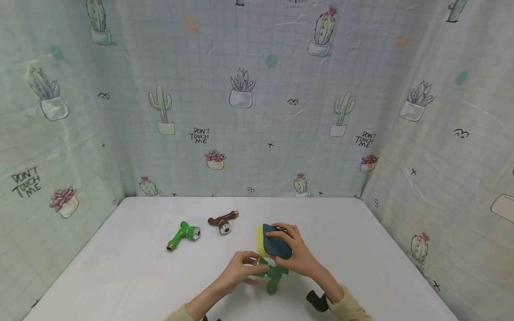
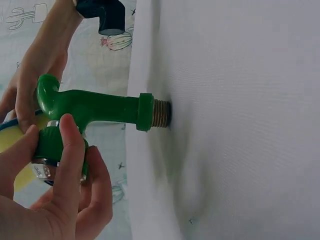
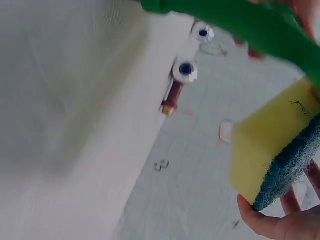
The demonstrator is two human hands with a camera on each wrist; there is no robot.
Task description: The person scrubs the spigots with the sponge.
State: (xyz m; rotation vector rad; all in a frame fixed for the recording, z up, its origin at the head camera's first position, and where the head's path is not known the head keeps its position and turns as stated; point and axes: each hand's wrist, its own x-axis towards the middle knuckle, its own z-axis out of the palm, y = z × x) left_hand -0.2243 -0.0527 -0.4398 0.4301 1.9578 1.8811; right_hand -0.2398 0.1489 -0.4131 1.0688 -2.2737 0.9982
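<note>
My left hand [image 1: 241, 269] grips a green tap [image 2: 95, 107] by its knob, thumb and fingers around the silver-capped end. The tap's threaded brass end [image 2: 161, 114] points down close over the tabletop in the left wrist view. In my right hand [image 1: 295, 254] is a sponge [image 1: 277, 240], yellow on one side with a dark blue-green scouring layer on the other. The sponge [image 3: 275, 145] is pinched at its edges, its yellow face toward the tap. Dark marks show on that yellow face. Both hands are close together over the table, the sponge just above the tap in the head view.
A second green tap [image 1: 183, 235] lies on the white table [image 1: 132, 267] to the left. Beside it, farther back, lies a brown tap [image 1: 223, 221] with a brass end. A black wrist mount [image 1: 317, 301] sits at the right wrist. Cactus-print curtains [image 1: 257, 147] enclose the table's back and sides.
</note>
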